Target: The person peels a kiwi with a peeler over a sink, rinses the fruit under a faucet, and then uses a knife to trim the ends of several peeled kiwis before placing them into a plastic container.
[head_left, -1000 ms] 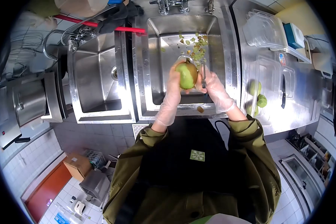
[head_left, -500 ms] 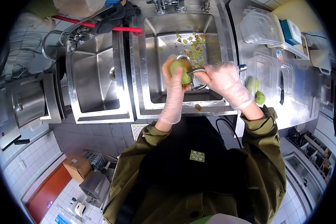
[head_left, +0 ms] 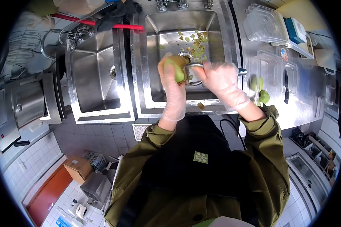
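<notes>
Over the right-hand sink, my gloved left hand [head_left: 171,85] is wrapped round a partly peeled green fruit [head_left: 175,69] that looks like a mango. My right hand [head_left: 225,81], also in a clear glove, grips a metal peeler [head_left: 190,72]. The peeler's head is against or very near the fruit's right side; its handle end sticks out past my right hand. Green and brown peel scraps [head_left: 197,44] lie on the sink floor below. One more scrap [head_left: 201,106] rests on the front rim.
A second sink [head_left: 96,75] lies to the left. On the right counter are clear plastic containers [head_left: 268,72], two green fruits [head_left: 263,97] and a dark-handled knife [head_left: 286,89]. A red bar [head_left: 129,27] reaches over the divider at the back.
My left hand and the fruit have shifted slightly left, and the fruit has turned. The peeler and my right hand have moved a little left too.
</notes>
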Demonstrator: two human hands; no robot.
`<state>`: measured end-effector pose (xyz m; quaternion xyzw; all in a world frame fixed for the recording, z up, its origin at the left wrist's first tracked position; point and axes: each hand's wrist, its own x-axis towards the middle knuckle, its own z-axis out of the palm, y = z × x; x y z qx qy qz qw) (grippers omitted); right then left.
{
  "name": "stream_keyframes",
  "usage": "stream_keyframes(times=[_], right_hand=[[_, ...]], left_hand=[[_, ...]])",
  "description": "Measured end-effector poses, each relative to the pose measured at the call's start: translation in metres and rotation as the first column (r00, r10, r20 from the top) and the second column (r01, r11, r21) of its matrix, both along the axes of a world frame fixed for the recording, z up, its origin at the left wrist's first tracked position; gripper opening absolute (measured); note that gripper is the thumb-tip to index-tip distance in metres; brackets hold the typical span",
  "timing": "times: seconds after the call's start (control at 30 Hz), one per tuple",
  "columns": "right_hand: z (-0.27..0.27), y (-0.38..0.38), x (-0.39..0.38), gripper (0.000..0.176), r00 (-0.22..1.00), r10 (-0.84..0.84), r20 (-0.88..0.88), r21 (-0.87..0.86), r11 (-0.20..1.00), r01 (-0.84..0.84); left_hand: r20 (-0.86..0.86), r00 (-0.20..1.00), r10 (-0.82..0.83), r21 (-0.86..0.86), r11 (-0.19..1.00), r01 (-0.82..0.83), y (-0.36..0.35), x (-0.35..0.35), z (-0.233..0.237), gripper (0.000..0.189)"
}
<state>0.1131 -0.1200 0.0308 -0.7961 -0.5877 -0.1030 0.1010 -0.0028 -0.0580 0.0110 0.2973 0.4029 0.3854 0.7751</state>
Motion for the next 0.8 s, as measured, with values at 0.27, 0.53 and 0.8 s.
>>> stream_keyframes(times=[0.27, 0.53, 0.8], right_hand=[[0.007, -0.009, 0.033, 0.04, 0.997, 0.058, -0.054, -0.096, 0.993, -0.063], [0.015, 0.007, 0.017, 0.041, 0.961, 0.247, -0.123, -0.142, 0.954, -0.263], [-0.022, 0.03, 0.078, 0.043, 0.995, 0.068, 0.069, -0.294, 0.955, -0.045]], left_hand=[[-0.157, 0.983, -0.097, 0.02, 0.995, 0.101, 0.012, -0.014, -0.004, 0.054], [-0.151, 0.951, -0.272, 0.05, 0.958, 0.282, 0.012, -0.014, -0.021, 0.041], [-0.145, 0.896, -0.42, 0.375, 0.814, 0.443, 0.014, -0.026, -0.027, 0.034]])
